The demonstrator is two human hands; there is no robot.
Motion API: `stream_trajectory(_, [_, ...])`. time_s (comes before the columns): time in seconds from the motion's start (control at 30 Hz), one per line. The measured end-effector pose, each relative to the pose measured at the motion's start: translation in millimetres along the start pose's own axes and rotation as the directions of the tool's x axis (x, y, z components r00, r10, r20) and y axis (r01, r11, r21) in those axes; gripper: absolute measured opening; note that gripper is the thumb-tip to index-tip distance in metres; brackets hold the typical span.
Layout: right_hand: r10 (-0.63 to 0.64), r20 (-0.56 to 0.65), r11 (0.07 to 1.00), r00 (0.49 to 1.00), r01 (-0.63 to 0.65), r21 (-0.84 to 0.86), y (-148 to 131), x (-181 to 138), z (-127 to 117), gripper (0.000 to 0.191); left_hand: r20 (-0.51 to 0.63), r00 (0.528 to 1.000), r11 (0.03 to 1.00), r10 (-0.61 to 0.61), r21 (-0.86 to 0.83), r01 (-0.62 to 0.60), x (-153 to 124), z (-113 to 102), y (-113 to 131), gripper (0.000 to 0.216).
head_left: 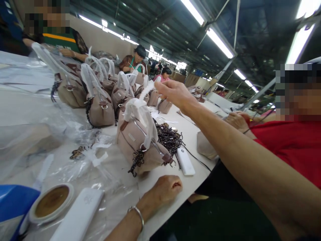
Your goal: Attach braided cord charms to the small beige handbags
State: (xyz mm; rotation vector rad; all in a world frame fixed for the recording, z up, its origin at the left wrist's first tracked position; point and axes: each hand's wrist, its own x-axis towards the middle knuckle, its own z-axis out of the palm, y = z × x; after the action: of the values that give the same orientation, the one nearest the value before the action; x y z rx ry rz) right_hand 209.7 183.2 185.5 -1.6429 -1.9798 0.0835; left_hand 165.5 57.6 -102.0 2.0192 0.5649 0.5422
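My right hand [174, 93] reaches out over the table, its fingers pinched on a white wrapping strip [147, 91]. The strip runs down towards the wrapped handles of a beige handbag [132, 140]. This bag stands tilted in front of me, with brown trim, a metal ring and a dark beaded tassel [137, 161] on its side. My left hand [164, 189], with a bracelet at the wrist, rests curled in a fist on the tabletop just in front of the bag. Nothing shows in it.
Several similar handbags [100, 108] stand behind. A pile of dark tassels [169, 137] and a white device [185, 161] lie right of the near bag. Clear plastic [82, 167], a tape roll [67, 187] and a white box [80, 214] lie left. A co-worker in red [283, 144] sits at right.
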Motion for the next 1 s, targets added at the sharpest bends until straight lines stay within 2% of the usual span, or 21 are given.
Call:
stream_trajectory(0.03, [0.030,-0.061,0.999,0.998,-0.028,0.027,12.8,-11.5,-5.4,0.046,0.003,1.000,1.000,0.018,0.010,-0.018,-2.1,-0.4,2.4,0.022])
stream_trajectory(0.1, [0.143,-0.061,0.990,0.988,-0.141,0.032,45.6,-42.2,-5.5,0.033,0.027,0.998,0.998,0.059,0.032,-0.060,-5.8,0.3,6.0,0.019])
stream_trajectory(0.17, [0.313,0.083,0.950,0.946,-0.312,-0.027,82.1,-80.6,10.5,0.024,0.063,0.994,0.994,0.084,0.070,-0.089,-8.4,2.6,7.7,0.019])
stream_trajectory(0.2, [0.356,0.180,0.934,0.917,-0.350,-0.068,99.2,-101.0,23.6,0.022,0.078,0.993,0.991,0.087,0.095,-0.094,-9.1,4.1,8.0,0.019])
stream_trajectory(0.23, [0.380,0.220,0.925,0.899,-0.369,-0.088,114.2,-121.3,39.1,0.019,0.095,0.991,0.988,0.089,0.120,-0.101,-9.4,5.9,8.2,0.019])
stream_trajectory(0.33, [0.397,0.287,0.918,0.872,-0.380,-0.114,142.8,-175.3,89.0,0.012,0.136,0.984,0.970,0.116,0.196,-0.142,-8.1,12.4,10.7,0.021])
stream_trajectory(0.43, [0.371,0.325,0.928,0.870,-0.359,-0.099,151.0,-213.2,127.8,0.014,0.183,0.974,0.937,0.137,0.294,-0.187,-8.0,22.0,18.9,0.021])
stream_trajectory(0.57, [0.300,0.294,0.954,0.907,-0.287,-0.088,153.3,-244.7,155.0,0.025,0.247,0.954,0.882,0.171,0.393,-0.260,-22.5,32.8,36.0,0.020])
stream_trajectory(0.63, [0.247,0.262,0.969,0.933,-0.235,-0.079,155.8,-258.2,164.7,0.031,0.254,0.955,0.875,0.151,0.415,-0.249,-38.3,30.6,45.0,0.019])
stream_trajectory(0.73, [0.132,0.112,0.990,0.985,-0.126,-0.061,160.2,-277.9,179.5,0.034,0.200,0.978,0.864,0.055,0.481,-0.147,-69.0,9.3,53.8,0.018])
stream_trajectory(0.8, [0.079,0.006,0.995,0.997,-0.079,-0.059,161.3,-287.9,187.3,0.034,0.097,0.994,0.820,-0.048,0.572,-0.016,-90.1,-17.1,53.0,0.019])
stream_trajectory(0.9, [0.078,-0.043,0.996,0.996,-0.080,-0.039,159.4,-295.1,191.2,0.030,-0.097,0.977,0.692,-0.188,0.693,0.202,-116.2,-64.1,38.7,0.031])
stream_trajectory(1.0, [0.109,-0.098,0.994,0.989,-0.108,0.020,157.0,-297.7,189.5,0.027,-0.249,0.939,0.533,-0.235,0.775,0.339,-131.5,-99.9,15.6,0.034])
